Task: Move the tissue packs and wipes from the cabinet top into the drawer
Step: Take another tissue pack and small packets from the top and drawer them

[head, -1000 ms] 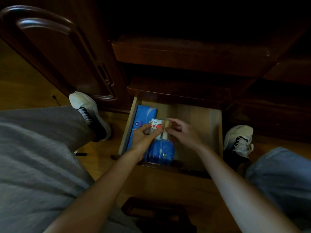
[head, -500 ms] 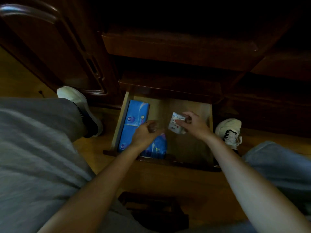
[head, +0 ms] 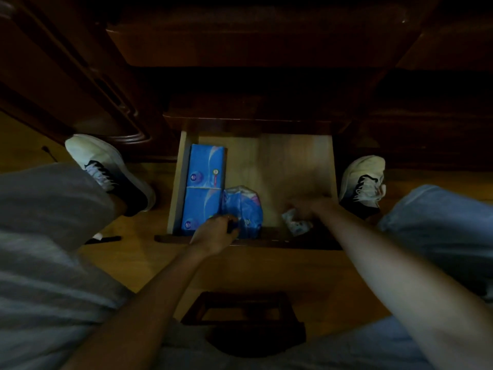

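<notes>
Reaching into the open drawer (head: 330,166), the left hand (head: 213,232) grips a blue tissue pack (head: 242,209) beside two flat ones, while the right hand (head: 306,209) pinches a small white wipes packet (head: 294,224) near the front.

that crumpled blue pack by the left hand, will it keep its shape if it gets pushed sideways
Probably not. The crumpled blue pack looks soft and bulging, unlike the flat blue packs beside it, so it would likely squash. Its wrapper looks glossy, perhaps slippery under the left hand. It seems light and unlikely to roll.
</notes>
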Demonstrator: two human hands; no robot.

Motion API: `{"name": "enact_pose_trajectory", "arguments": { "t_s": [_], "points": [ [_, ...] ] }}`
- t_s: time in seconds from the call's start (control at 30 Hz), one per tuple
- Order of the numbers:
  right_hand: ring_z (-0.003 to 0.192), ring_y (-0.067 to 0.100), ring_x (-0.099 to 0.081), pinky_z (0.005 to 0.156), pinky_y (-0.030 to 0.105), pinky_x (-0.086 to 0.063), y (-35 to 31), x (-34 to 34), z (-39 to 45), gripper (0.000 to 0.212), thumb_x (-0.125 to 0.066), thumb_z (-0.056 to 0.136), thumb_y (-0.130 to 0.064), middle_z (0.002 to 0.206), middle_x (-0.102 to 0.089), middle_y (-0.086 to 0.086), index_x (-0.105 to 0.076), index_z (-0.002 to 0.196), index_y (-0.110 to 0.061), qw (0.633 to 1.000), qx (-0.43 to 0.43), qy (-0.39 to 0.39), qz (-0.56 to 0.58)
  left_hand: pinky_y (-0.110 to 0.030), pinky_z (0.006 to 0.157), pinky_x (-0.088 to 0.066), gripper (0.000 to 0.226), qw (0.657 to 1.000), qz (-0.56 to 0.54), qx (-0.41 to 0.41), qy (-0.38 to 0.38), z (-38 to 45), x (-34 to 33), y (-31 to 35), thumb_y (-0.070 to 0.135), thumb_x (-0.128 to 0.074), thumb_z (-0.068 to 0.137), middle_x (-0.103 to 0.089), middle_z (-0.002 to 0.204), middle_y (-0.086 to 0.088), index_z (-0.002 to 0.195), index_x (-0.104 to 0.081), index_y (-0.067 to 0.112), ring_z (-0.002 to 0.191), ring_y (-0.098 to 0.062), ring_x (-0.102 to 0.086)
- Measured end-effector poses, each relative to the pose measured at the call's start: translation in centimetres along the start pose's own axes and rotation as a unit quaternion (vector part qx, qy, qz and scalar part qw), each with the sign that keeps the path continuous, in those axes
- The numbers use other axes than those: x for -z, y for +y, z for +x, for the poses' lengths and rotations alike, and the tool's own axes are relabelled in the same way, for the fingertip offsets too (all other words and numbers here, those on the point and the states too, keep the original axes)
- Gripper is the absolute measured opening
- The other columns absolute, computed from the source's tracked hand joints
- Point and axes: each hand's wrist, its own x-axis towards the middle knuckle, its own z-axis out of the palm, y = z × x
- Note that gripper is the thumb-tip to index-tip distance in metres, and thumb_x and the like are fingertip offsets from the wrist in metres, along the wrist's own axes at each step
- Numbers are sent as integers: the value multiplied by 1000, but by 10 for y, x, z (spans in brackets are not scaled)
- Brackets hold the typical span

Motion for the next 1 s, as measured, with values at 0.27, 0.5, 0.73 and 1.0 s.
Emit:
{"name": "enact_pose_trajectory", "arguments": {
  "t_s": [0.27, 0.5, 0.73, 1.0],
  "points": [
    [138, 33, -42, 111, 40, -34, 3, -7, 7, 43, -43, 104, -22, 151, -46, 17, -50, 142, -4, 958, 27, 125, -258, -33, 78, -46, 36, 998, 39, -5, 46, 1, -14, -1, 41, -53, 97, -68, 122, -4, 130, -60, 30, 108, -24, -63],
    [137, 33, -39, 121, 42, -21, 23, 8, 4, 43, -43, 102, -27, 146, -48, 16, -51, 138, -5, 964, 23, 186, -187, -33, 77, -45, 35, 998, 42, -14, 37, 3, -15, -2, 44, -49, 98, -69, 120, -3, 129, -60, 32, 107, -23, -63],
    [131, 35, -45, 109, 46, -33, 17, -3, 3, 41, -46, 101, -28, 143, -52, 15, -57, 134, -7, 950, 46, 195, -242, -31, 75, -43, 33, 999, 30, -24, 37, 4, -15, -3, 43, -47, 99, -70, 118, -2, 126, -61, 32, 105, -22, -64],
    [127, 37, -53, 87, 49, -52, 10, -30, -3, 36, -49, 100, -15, 141, -55, 15, -59, 134, -8, 930, -2, 153, -335, -29, 71, -39, 30, 998, 28, -28, 44, 3, -15, -3, 42, -47, 99, -70, 113, 0, 124, -62, 32, 100, -18, -64]
  ]
}}
